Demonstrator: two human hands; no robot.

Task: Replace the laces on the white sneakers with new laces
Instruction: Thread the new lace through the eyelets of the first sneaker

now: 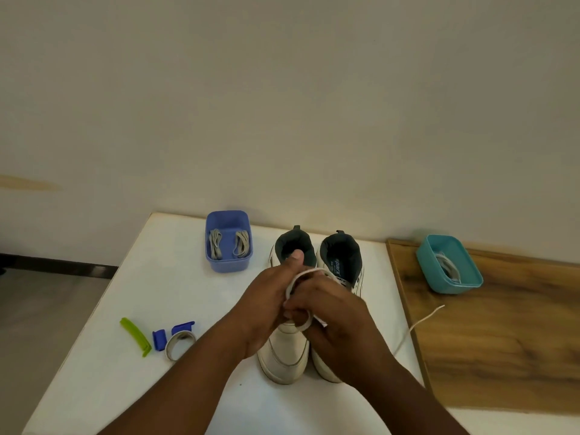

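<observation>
Item: pair of white leather sneakers point(287, 356), dark-lined, side by side on the white table point(131, 309), toes toward the person, long axis running away from them. Left hand point(266, 296) and right hand point(332, 318) meet over the left shoe's eyelets, both pinching a white flat lace point(306, 273); its free tail point(420, 323) trails right. Eyelets hidden beneath hands. Grey laces sit in the blue plastic tub point(228, 267) beyond.
</observation>
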